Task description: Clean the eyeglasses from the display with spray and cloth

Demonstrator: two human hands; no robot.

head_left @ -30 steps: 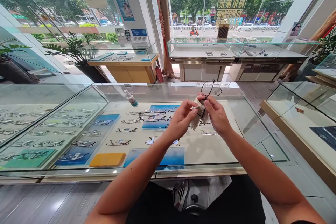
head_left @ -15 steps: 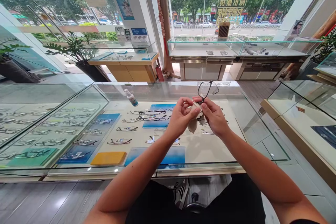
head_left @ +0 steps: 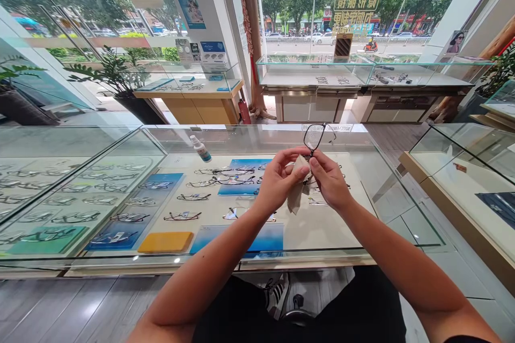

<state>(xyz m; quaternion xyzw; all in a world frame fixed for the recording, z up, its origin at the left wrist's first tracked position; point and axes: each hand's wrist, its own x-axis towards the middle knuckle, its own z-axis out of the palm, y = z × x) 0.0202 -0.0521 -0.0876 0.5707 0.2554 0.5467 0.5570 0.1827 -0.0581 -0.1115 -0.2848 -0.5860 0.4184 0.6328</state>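
Note:
A pair of dark-framed eyeglasses is held up above the glass counter, one lens standing upright over my fingers. My right hand is closed on the frame, thumb against its lower part. My left hand pinches a beige cleaning cloth against the eyeglasses; the cloth hangs down between both hands. The other lens is hidden behind the cloth and fingers. To the left, a white spray bottle stands on the counter glass.
Under the glass of the display counter lie rows of eyeglasses, blue cards and a yellow block. Another display case stands to the right. More cases line the window, beside potted plants.
My left fingers have shifted on the cloth, which now hangs a little lower. The eyeglasses have turned slightly and stay in my right hand. The spray bottle has not been moved.

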